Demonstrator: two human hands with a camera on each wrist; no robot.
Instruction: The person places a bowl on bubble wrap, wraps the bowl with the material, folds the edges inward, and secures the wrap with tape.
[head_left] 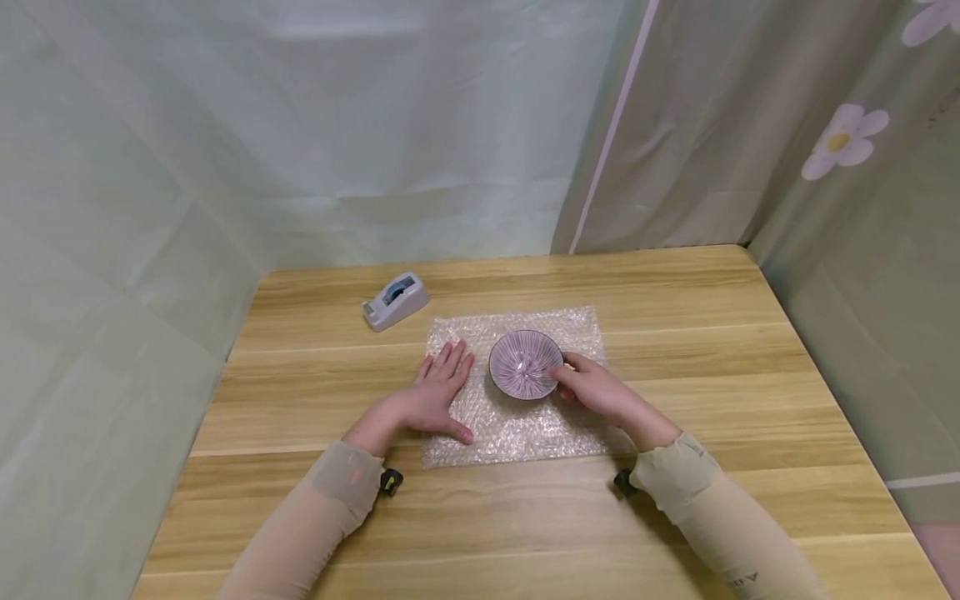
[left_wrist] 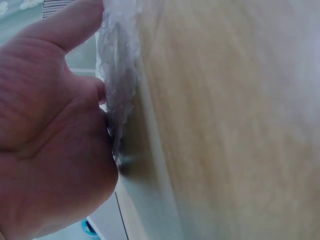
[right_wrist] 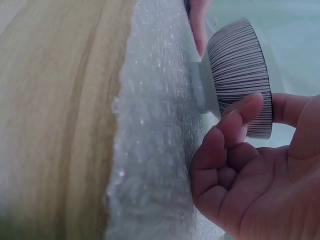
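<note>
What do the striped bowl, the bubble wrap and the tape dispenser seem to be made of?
Striped bowl: probably glazed ceramic, smooth; highlight inside, pale foot ring.
Bubble wrap: clear plastic film, shiny; glinting, bubbly texture.
Tape dispenser: likely moulded plastic, smooth; rounded pale body, too small to be sure.

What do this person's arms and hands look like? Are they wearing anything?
The left hand and right hand wear no gloves. The pale beige cloth left sleeve and matching right sleeve bunch at the cuffs; the right bears dark lettering. A small black left-wrist device has a yellow-green mark; another small dark right-wrist device shows opposite.
</note>
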